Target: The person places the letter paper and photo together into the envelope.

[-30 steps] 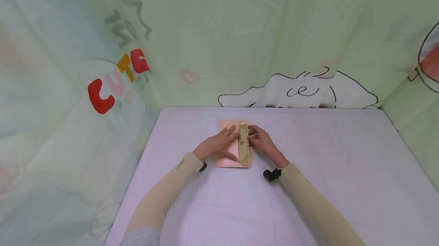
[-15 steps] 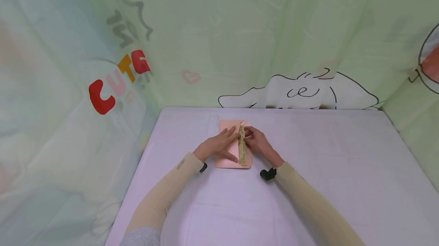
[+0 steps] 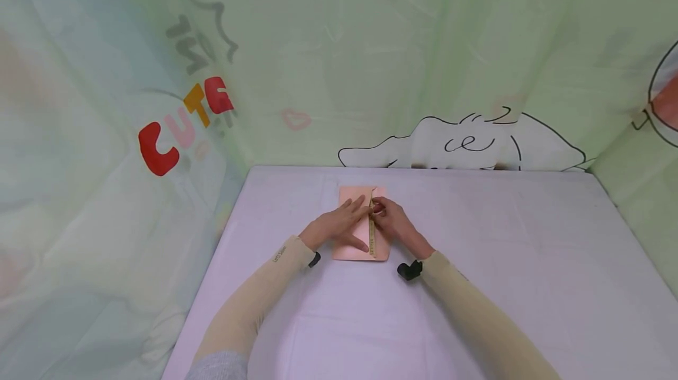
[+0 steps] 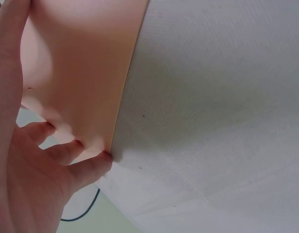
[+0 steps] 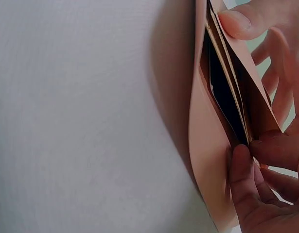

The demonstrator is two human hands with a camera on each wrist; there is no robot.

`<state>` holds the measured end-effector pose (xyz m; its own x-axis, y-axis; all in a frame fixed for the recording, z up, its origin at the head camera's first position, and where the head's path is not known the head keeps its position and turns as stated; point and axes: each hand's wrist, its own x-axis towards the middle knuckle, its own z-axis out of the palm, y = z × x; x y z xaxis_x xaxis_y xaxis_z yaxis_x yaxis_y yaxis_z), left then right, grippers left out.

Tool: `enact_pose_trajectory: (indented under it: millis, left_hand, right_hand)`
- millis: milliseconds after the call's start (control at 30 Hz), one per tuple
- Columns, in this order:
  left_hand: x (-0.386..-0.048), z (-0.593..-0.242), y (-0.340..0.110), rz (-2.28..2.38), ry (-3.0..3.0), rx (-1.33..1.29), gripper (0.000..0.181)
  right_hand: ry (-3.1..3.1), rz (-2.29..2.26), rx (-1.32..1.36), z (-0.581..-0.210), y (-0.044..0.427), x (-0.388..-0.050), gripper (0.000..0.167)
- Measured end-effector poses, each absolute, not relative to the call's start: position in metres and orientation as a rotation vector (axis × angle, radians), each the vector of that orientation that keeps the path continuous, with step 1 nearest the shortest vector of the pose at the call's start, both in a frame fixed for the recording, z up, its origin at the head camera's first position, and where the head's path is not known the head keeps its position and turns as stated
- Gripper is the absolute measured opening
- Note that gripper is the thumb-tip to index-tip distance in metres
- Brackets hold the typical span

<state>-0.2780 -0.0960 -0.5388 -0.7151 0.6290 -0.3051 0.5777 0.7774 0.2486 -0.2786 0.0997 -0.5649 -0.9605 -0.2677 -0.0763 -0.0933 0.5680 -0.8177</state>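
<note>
A pink envelope (image 3: pixel 351 192) lies near the middle of the table. In the head view a narrow tan strip of a patterned card (image 3: pixel 372 243) shows at its right-hand opening. My left hand (image 3: pixel 340 222) rests on the envelope with fingers spread. In the left wrist view its fingertips touch the far edge of the envelope (image 4: pixel 86 63). My right hand (image 3: pixel 398 221) pinches the card's edge at the opening. The right wrist view looks into the gaping envelope (image 5: pixel 206 155), where tan card edges (image 5: pixel 227 68) and a dark surface show. The card's inner part is hidden.
A pale lilac cloth covers the table (image 3: pixel 508 262). Behind it and at both sides hangs a printed green curtain (image 3: pixel 339 62) with cartoon figures and letters. A black wrist camera (image 3: pixel 410 270) sits on the right wrist.
The card has slid left into the envelope, its visible part shrinking from a broad band to a thin strip. My right hand has moved left with it; the left hand stays put.
</note>
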Motion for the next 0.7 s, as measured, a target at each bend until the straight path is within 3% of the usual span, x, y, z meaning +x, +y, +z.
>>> enact_pose_trajectory:
  millis: [700]
  left_hand:
    - [-0.2800,-0.5432,-0.0981,0.198,2.600,0.900,0.109]
  right_hand:
    - [2.669,-1.311,-0.411,-0.5630,0.0960,-0.2759,0.046]
